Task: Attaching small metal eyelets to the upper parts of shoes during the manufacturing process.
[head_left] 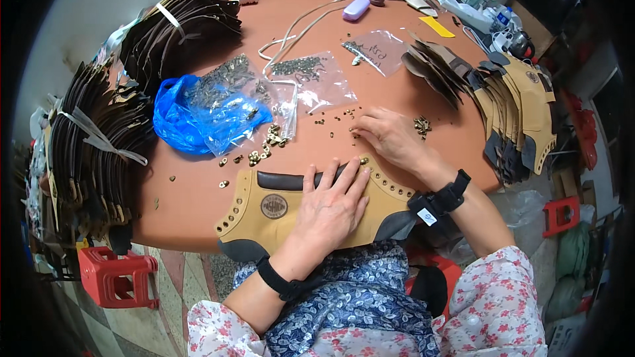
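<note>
Currently left hand (331, 208) is lying flat, fingers extended, pressing on tan upper (380, 203); not gripping it. Right hand (387, 133) is bending its fingers down just beyond the upper's far edge, by small loose metal bits (332, 135); can't tell if it's pinching any. Upper is lying at the table's (178, 215) near edge, showing 2 eyelet rows and 1 round dark badge (274, 206). Brass-coloured pieces (254, 157) are sitting beyond it, left of the right hand; 1 small heap (422, 127) is sitting to the right. Further out, blue bag (173, 122) and clear bags are lying mid-table. Tied dark stacks (92, 152) are standing left, tan stack (509, 116) right. Lilac case (356, 8) is lying toward the far side.
</note>
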Motion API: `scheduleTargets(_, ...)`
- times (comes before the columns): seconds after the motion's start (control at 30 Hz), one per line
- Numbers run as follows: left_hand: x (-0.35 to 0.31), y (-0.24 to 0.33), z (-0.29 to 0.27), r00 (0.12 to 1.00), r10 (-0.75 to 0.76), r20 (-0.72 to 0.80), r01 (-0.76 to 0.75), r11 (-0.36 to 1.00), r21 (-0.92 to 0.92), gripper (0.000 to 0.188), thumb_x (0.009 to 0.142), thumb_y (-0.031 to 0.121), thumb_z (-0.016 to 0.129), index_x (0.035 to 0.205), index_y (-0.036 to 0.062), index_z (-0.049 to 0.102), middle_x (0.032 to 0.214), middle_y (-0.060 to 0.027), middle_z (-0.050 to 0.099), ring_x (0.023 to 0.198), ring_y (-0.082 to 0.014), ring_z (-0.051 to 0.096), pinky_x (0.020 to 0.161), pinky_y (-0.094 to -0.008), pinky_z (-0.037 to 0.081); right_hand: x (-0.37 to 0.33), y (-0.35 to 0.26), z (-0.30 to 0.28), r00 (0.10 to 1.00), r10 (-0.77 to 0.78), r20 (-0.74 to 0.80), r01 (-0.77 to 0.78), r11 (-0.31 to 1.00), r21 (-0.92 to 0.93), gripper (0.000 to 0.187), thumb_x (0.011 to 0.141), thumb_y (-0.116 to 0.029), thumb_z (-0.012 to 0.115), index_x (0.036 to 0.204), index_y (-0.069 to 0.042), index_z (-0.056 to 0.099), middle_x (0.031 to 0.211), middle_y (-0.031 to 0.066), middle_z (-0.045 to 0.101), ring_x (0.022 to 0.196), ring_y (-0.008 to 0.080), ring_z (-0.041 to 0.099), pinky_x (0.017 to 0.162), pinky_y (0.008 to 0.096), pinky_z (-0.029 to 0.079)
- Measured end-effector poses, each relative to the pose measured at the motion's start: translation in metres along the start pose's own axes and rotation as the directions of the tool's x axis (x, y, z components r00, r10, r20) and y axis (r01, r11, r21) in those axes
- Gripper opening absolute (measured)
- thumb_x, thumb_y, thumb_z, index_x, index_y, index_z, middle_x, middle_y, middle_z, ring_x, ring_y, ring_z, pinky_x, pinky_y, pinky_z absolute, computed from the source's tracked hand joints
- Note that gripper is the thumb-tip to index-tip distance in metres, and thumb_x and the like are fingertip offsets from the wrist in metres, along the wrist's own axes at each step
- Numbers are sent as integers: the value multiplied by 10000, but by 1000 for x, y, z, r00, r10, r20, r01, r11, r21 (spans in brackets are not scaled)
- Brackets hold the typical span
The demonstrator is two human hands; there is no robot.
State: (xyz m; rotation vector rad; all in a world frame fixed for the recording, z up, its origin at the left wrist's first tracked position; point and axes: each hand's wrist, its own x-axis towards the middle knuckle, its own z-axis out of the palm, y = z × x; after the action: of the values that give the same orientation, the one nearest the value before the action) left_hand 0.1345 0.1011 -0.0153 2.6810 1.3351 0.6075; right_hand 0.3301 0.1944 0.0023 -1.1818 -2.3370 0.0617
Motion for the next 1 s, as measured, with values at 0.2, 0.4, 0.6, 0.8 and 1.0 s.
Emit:
scheduleTargets(0.2,-2,0,0,1000,-8,4,8,1000,3,455,941,321,596,1365,158,576,1447,-65,510,1314,-306,489,1087,-589,333,9,-2,5,999,-32,43,34,999,-36,105,861,-101,653,957,-64,674,953,77,647,906,305,642,749,402,524)
scheduleTargets(0.4,-2,0,-1,1000,-4,7,4,1000,-12,459,943,319,596,1372,158,570,1439,-74,517,1314,-308,494,1089,-586,334,12,6,13,993,-101,53,104,993,-58,79,833,-77,636,901,-38,635,917,114,621,875,334,627,744,421,518)
scheduleTargets(0.6,0,1,1,1000,8,-13,-8,1000,-4,459,940,321,602,1369,159,574,1434,-70,522,1295,-305,509,1089,-582,337,7,3,13,997,-69,-30,66,991,-113,58,842,-90,615,873,-41,612,882,123,608,897,320,616,743,426,507)
scheduleTargets(0.8,-3,-2,1,1000,-8,-15,8,1000,5,454,928,311,624,1357,169,586,1428,-54,525,1293,-297,504,1089,-580,333,-33,-27,-23,980,180,-80,-167,975,144,92,890,-107,638,898,-21,605,875,152,608,846,356,606,719,444,479)
scheduleTargets(1.0,0,0,0,1000,-8,-4,8,1000,-3,452,926,310,629,1353,168,588,1430,-41,522,1314,-284,472,1094,-572,327,-71,-38,-10,974,203,-100,-180,963,199,94,877,-85,664,904,-18,603,868,140,605,838,347,608,728,431,495)
